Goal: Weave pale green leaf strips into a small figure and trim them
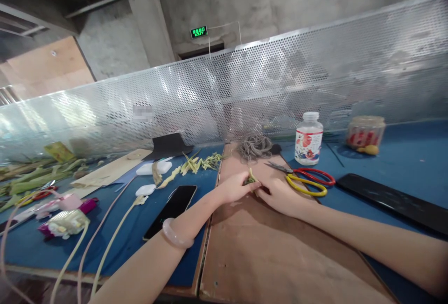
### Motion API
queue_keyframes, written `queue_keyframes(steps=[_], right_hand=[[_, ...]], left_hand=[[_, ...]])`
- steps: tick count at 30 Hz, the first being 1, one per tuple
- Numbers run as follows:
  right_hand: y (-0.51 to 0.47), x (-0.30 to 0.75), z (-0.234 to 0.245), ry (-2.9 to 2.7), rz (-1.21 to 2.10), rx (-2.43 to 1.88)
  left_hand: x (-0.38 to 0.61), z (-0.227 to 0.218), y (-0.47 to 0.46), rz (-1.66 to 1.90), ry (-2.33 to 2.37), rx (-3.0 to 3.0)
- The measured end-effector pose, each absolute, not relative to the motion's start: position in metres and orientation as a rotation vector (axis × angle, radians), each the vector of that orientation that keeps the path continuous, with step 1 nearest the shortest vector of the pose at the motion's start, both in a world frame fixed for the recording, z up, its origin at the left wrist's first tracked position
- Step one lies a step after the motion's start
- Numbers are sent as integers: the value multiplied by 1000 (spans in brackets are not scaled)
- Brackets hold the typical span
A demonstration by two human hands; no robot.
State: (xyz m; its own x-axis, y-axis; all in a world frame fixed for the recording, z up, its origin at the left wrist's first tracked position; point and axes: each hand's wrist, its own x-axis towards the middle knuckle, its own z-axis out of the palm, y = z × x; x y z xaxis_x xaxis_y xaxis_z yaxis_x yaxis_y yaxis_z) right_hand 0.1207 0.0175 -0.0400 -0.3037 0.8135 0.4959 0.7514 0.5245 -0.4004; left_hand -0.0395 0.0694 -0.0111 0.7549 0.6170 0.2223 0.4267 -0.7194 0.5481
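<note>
My left hand (236, 187) and my right hand (280, 196) meet over the bare wooden board in the middle of the table. Between their fingertips is a small yellow-green folded strip (250, 179) that looks like plant leaf; the fingers cover part of it. Both hands are closed in a pinch on this piece. Just beyond them lies a tangle of grey cord (255, 147). Scissors (308, 180) with red and yellow handles rest to the right of my right hand. Several similar yellow-green folded pieces (212, 160) lie to the left on the blue surface.
A dark phone (171, 210) lies beside my left forearm. On the right are a labelled plastic bottle (308, 140), a jar (366, 132) and a long black device (392, 201). Green husks (38, 180), cables (108, 238) and a power bank (65, 223) crowd the left. A perforated metal screen (196, 94) stands behind.
</note>
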Motion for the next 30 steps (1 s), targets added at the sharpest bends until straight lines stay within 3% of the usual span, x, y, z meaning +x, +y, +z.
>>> queue_keyframes(steps=[30], right_hand=[[18,123,-42,-2163,84,-1263]], left_hand=[[-42,-9,68,514,793,2575]])
